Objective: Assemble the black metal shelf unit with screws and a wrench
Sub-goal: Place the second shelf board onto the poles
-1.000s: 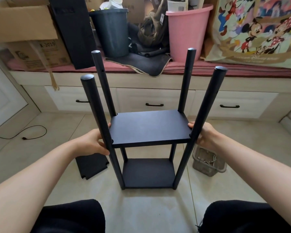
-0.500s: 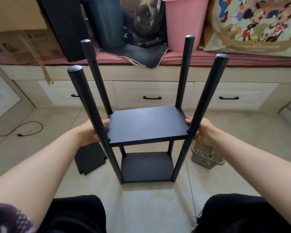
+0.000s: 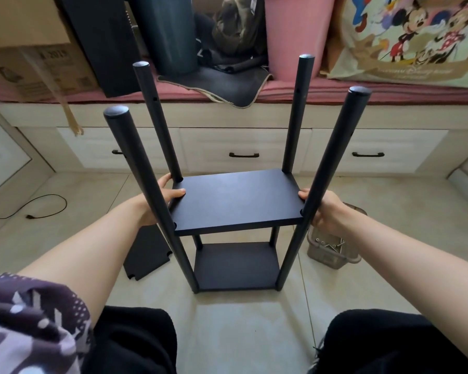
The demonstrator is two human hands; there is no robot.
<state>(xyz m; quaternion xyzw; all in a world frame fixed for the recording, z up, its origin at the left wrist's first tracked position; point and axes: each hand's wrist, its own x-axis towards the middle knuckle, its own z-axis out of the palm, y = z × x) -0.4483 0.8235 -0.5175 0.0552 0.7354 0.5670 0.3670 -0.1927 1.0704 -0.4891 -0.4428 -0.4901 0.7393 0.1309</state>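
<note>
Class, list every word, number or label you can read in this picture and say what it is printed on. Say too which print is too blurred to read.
"2019": on the side of the cardboard box, blurred, with unreadable characters before it.
"Disney": script on the cartoon bag, only partly legible; the smaller line under it is unreadable.
Small labels and symbols on the cardboard box: too blurred to read.
Shelf unit: no print visible.

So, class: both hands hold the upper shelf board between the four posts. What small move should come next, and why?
Probably level the upper shelf board against the posts' holes, then take a screw from the basket: left hand and right hand grip its ends, with no fastening yet visible.
</note>
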